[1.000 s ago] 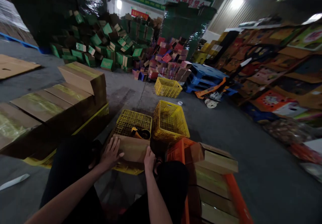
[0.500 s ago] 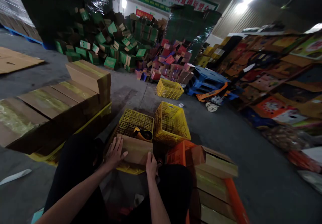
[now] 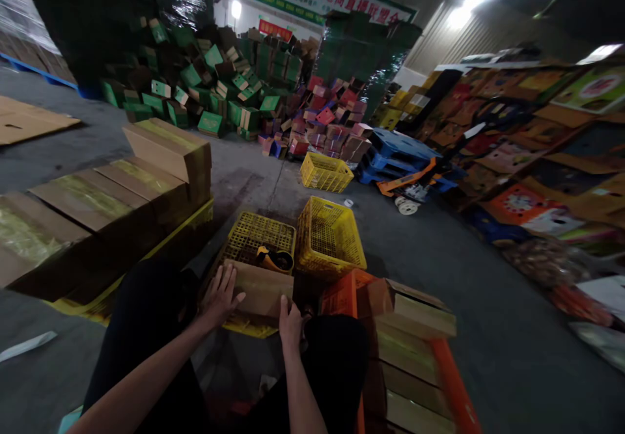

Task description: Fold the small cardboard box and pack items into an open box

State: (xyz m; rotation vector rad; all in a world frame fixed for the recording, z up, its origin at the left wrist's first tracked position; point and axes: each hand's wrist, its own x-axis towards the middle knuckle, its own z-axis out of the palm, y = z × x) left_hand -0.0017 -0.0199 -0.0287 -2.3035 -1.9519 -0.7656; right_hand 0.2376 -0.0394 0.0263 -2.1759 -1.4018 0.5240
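Observation:
A small brown cardboard box point(image 3: 263, 289) rests on an upturned yellow plastic crate point(image 3: 258, 229) between my knees. My left hand point(image 3: 222, 295) lies on the box's left end, fingers spread and stretched out flat. At the opposite end, my right hand point(image 3: 290, 320) grips the near right corner, its thumb up along the side and the other fingers mostly hidden. Just behind the box, a yellow and black tape dispenser point(image 3: 275, 258) sits on the crate.
Taped cartons point(image 3: 81, 196) fill a yellow crate on the left. More cartons point(image 3: 407, 349) stand in an orange crate point(image 3: 342, 294) at right. Ahead are a yellow crate point(image 3: 329, 232), another yellow crate point(image 3: 326, 172), a pallet jack point(image 3: 407, 190), blue pallets point(image 3: 398, 151) and piled green boxes point(image 3: 209, 123).
The view has shifted slightly, so the surroundings sit a little further left. Both hands keep their places on the box, which has not visibly moved on the crate.

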